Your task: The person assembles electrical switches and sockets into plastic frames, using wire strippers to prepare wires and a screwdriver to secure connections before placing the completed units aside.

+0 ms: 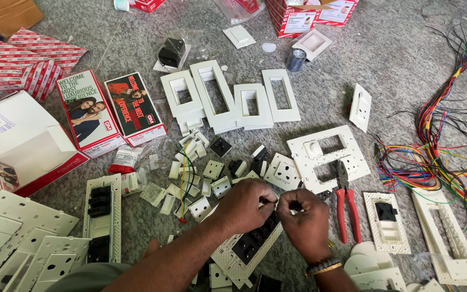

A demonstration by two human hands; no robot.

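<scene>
Together, both hands' fingers (268, 201) pinching switch plate (244, 250)

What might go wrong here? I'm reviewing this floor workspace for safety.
The left hand and right hand work on a switch plate amid loose switch modules; small parts could get lost. The red pliers and tangled wires lie close, possible snag hazards.

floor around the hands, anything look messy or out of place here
Yes, it is cluttered. Loose switch modules lie scattered at all angles, and a tangle of coloured wires sprawls at the right. Red-handled pliers lie beside the right hand, which with the left hand grips a switch plate. Nothing looks broken.
</scene>
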